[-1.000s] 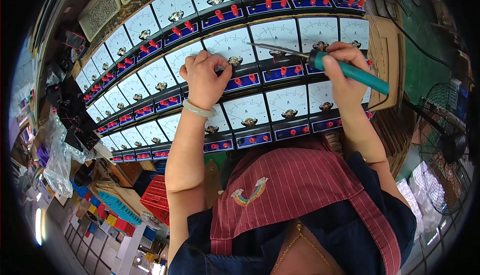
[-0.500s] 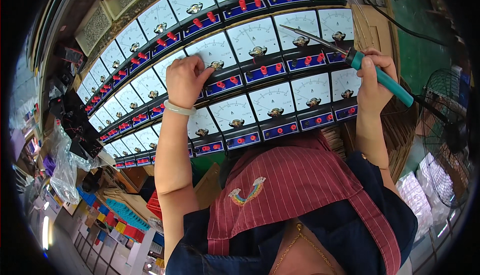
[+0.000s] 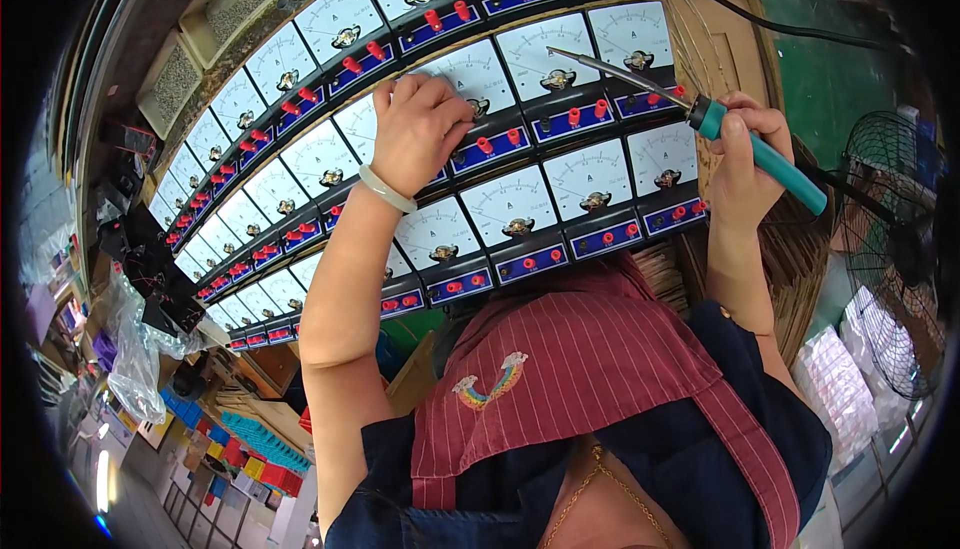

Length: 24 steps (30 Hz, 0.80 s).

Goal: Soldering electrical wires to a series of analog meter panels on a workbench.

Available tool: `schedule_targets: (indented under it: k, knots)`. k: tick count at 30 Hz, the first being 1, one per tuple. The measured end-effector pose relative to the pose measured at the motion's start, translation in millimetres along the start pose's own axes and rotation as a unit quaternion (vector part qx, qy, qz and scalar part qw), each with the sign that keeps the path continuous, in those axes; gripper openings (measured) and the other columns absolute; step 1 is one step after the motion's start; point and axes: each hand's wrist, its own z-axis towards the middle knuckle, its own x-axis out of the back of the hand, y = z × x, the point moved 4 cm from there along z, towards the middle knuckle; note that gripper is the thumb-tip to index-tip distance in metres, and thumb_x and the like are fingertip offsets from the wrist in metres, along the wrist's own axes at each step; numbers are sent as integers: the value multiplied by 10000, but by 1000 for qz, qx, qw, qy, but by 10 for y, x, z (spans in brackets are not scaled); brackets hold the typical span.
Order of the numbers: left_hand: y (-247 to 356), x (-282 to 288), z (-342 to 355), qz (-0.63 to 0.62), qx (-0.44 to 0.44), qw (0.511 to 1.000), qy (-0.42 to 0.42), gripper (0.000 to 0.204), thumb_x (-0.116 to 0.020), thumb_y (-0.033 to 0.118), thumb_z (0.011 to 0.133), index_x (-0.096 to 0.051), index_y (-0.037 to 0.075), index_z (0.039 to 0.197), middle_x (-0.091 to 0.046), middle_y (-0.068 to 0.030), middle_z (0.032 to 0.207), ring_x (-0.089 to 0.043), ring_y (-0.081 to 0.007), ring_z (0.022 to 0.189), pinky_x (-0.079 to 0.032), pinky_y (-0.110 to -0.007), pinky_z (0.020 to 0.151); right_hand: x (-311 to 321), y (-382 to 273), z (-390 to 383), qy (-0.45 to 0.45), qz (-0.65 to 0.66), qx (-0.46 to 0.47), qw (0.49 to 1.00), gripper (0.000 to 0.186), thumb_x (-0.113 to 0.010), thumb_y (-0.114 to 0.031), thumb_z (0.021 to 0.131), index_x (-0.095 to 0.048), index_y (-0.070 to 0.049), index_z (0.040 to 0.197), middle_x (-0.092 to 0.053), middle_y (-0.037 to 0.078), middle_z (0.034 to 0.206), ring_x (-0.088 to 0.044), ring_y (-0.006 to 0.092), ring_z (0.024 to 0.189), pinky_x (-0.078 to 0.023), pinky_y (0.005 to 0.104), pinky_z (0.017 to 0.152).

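Observation:
Rows of white-faced analogue meters (image 3: 505, 197) with red terminals on blue strips fill the bench in front of me. My left hand (image 3: 415, 129), a pale bangle on its wrist, rests curled on one meter (image 3: 470, 84) in the second row. My right hand (image 3: 745, 154) grips a teal-handled soldering iron (image 3: 770, 154). Its metal tip (image 3: 570, 54) points left over a meter (image 3: 548, 59) further right in that row.
A black fan (image 3: 890, 239) stands at the right by stacked cardboard (image 3: 790, 249). A cable (image 3: 760, 19) runs across the green floor. Clear plastic bags (image 3: 135, 359) and black parts (image 3: 150, 259) lie at the left, coloured boxes (image 3: 245, 449) below.
Both hands have dropped lower in the picture as the view shifted up the meter rows. The iron tip has swung from a meter edge to above a meter face.

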Motion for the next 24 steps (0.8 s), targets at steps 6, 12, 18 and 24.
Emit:
schedule_targets:
  k: [6,12,18,24]
  knots:
    - [-8,-46,3,-4,56,998,4,88,-723,169,730,-670,164,801,-600,28,831,-504,-220,945,-295,-407,871,-42,90,-27,-23,10,-19,1000,130,-671,-62,829,-562,6,848,-595,89,744,-576,163,833,-463,280,744]
    - [16,-131,-110,0,228,973,30,67,-718,171,704,-657,156,728,-583,16,798,-479,-246,913,-277,-437,816,-301,129,-70,-74,-6,4,997,158,-724,-54,778,-584,-2,827,-609,136,920,-580,143,812,-456,244,690]
    - [-2,-117,-100,-1,244,970,25,73,-714,180,693,-649,149,690,-580,7,784,-474,-256,917,-278,-445,813,-604,213,-155,-150,-8,6,989,187,-762,-70,749,-595,-15,814,-611,112,866,-576,133,757,-460,239,626]
    - [-14,-134,-89,-5,255,967,24,74,-716,183,690,-652,149,677,-585,11,784,-473,-255,918,-276,-447,820,-725,265,-168,-154,-17,24,988,188,-767,-81,743,-597,-17,789,-611,94,782,-584,173,779,-468,261,640]
